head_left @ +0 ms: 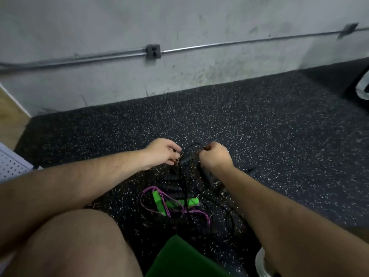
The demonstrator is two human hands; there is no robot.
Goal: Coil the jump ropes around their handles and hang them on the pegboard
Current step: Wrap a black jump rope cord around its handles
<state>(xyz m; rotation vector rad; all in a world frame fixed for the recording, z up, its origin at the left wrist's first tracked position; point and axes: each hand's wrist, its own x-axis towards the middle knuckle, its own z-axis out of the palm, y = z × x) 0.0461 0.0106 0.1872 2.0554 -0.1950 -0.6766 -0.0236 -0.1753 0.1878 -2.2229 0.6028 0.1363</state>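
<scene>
Black jump rope [185, 176]: tangled heap at centre frame, partly lifted. Right hand [214, 156] clenched round its thin cord. Left hand [163, 154] has curled fingers pinching the cord beside a ribbed black handle [184, 160]. Just below lies the purple jump rope [141, 198] with green handles [158, 203]. Floor [279, 136] is black speckled rubber. White pegboard [12, 164] at left edge. Scuffed grey wall [199, 21] in upper frame, with metal pipe [239, 43] and outlet box [153, 51].

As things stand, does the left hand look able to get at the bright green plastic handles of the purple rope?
Probably, once freed: the left hand pinches thin black cord, while the green handles lie close by, with strands draped across them.
</scene>
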